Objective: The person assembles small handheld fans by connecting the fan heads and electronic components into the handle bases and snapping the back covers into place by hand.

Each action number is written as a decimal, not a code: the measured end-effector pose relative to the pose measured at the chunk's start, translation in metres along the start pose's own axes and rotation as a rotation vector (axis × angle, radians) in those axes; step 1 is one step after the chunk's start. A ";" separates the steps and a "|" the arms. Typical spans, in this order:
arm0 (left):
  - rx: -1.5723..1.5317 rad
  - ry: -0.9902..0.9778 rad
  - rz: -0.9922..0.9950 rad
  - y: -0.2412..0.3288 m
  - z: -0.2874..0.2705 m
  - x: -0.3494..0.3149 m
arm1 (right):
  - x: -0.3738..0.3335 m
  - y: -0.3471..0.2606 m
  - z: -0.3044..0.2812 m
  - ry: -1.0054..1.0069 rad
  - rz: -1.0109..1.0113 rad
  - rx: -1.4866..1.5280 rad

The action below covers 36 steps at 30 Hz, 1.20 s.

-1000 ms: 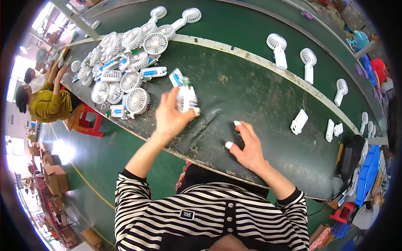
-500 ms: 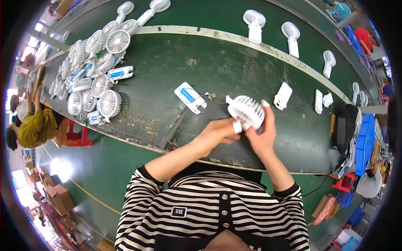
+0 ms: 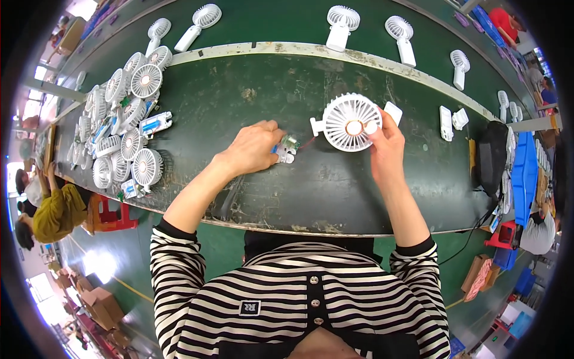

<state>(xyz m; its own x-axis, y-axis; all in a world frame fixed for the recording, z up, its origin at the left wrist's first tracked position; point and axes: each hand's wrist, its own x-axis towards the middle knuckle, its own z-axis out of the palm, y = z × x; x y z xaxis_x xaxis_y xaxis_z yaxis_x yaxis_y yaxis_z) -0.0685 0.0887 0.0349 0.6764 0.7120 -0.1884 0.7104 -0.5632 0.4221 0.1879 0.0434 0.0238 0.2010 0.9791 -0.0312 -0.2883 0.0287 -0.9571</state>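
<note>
Right hand: fan head held by its near-right rim, thumb with white fingertip cover on the front grille, fingers behind. Grille faces up toward the wearer; the small neck points at the left hand. Head appears raised off the bench.

Left hand: fingers bent down over the handle, hiding most of it; whether they close on it, cannot tell. Handle's end pokes out just right of the fingers, with a green board at it. Thin red wire runs from board toward the fan head, between the hands.

White shell just beyond right hand, partly hidden by it. Two more pale parts farther right. Black bag well to the right of that hand.

Left of left hand, well apart: heaped fans, some with blue cells showing. Beyond both hands, past the pale strip: spaced fans on green surface.
</note>
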 end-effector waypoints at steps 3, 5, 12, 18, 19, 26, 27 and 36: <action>-0.021 -0.054 -0.107 0.013 0.000 0.002 | 0.003 -0.008 -0.001 0.021 0.036 0.089; -0.135 0.084 -0.023 0.012 0.012 -0.005 | 0.001 -0.019 0.002 0.002 0.015 0.130; -2.166 -0.249 -0.096 0.031 0.048 -0.035 | -0.022 -0.032 -0.001 -0.087 0.032 0.144; -2.315 -0.069 -0.244 0.047 0.063 -0.041 | -0.041 -0.032 0.001 -0.249 0.189 0.022; -2.224 0.004 -0.316 0.051 0.067 -0.039 | -0.042 -0.033 0.000 -0.282 0.202 -0.004; -1.874 -0.003 -0.455 0.075 0.058 -0.038 | -0.015 -0.026 0.015 -0.220 0.160 -0.177; -1.873 -0.019 -0.452 0.078 0.057 -0.036 | -0.012 -0.024 0.016 -0.232 0.172 -0.211; -1.721 -0.069 -0.350 0.082 0.055 -0.035 | 0.006 -0.013 0.019 -0.391 0.235 -0.319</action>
<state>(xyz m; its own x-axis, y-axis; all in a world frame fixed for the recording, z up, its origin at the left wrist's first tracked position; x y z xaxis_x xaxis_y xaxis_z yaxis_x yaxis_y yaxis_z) -0.0235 -0.0055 0.0274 0.5893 0.6489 -0.4814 -0.1533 0.6747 0.7220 0.1748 0.0527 0.0421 -0.2142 0.9554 -0.2033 0.0265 -0.2024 -0.9790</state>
